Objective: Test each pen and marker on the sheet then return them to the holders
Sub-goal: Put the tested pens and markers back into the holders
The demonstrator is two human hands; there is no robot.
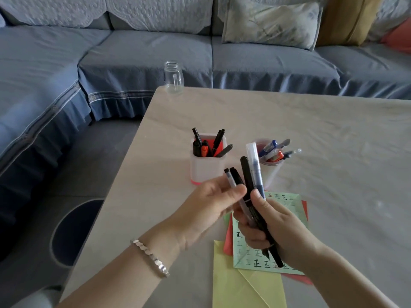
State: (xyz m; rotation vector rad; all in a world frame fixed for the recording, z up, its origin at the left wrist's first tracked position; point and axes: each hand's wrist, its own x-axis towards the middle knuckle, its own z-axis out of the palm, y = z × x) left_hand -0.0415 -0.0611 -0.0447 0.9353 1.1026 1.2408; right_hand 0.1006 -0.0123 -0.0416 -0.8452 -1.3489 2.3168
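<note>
My right hand (278, 232) grips a bunch of pens (252, 178) upright above the sheets: a clear pen with blue ink, a thick black marker and two thinner black pens. My left hand (213, 203) pinches one of the thin black pens near its upper part. Under my hands lies a pale green sheet (291, 205) covered with small written marks. Behind it stand a square white holder (208, 167) with a red inside, holding black and red markers, and a round clear holder (272, 167) with blue, red and black pens.
Red paper (228, 241) and a yellow sheet (235, 285) lie under the green one. An empty glass jar (174, 77) stands at the table's far left corner. The table's left edge runs diagonally; a blue sofa with cushions lies beyond.
</note>
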